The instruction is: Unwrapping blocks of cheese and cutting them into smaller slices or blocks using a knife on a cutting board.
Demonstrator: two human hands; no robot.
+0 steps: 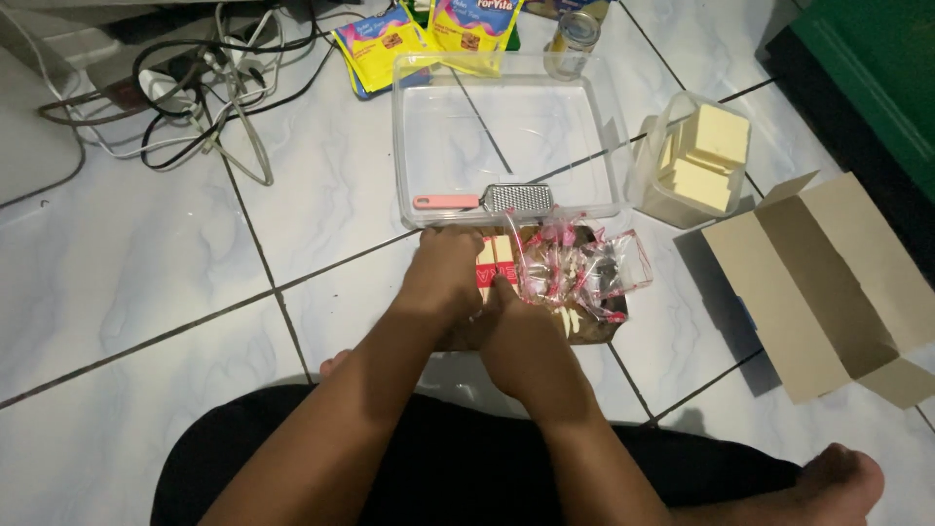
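A: Head view, entry one. Person seated on the tiled floor (117, 263), legs folded, one bare foot (842, 477) out to their right. Both forearms converge just ahead of the lap.

B: Hand states?

A: Left hand (443, 278) curled palm-down over a small red-and-cream box (495, 261), fingers bent around its near end; reads as a grip that steadies it. Right hand (521, 336) lies close against the left, fingers tucked toward the same box. Whether it pinches the box or only presses on it, I cannot tell; the fingertips are hidden.

B: Where does the box sit?

A: On a dark brown tray (599, 326) directly before the knees, touching a heap of clear plastic bags with pink print (584, 265) at its right. Low and central, so both hands meet over it without stretching.

B: Beyond that?

A: Clear plastic tub (409, 146), just behind the tray, holding only a small grater with a pink handle (487, 200) laid along its near wall, within easy reach. To the right of the tub, a clear container of pale yellow slabs (706, 161), stacked. Further right, an open cardboard carton (828, 282), flaps spread.

B: Far edge?

A: Yellow and pink sachets (429, 34), a tin can (573, 34) just behind the tub, and a tangle of cables (200, 88) at far left, well apart from the work.
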